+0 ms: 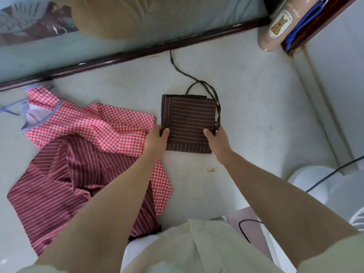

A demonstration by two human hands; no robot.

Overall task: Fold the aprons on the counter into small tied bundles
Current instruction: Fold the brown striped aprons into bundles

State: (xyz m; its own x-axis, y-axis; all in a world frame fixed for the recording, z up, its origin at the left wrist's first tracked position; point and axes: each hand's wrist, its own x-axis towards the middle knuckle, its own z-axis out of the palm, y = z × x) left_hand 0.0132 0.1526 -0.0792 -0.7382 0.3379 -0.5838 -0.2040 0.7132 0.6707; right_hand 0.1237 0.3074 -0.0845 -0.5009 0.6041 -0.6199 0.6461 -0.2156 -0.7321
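A dark brown apron with thin white stripes lies folded into a small square on the pale counter. Its black strap trails from the far edge toward the back wall and loops down the right side. My left hand grips the square's near left edge, thumb on top. My right hand grips the near right edge, thumb on top, with the strap running by its fingers. To the left lie a red-and-white checked apron and a maroon striped apron, both unfolded and overlapping.
A dark wooden rail borders the counter's far edge below a mirror-like panel. A tan bottle with a bear label stands at the back right. A white round appliance with a black cable sits at the right.
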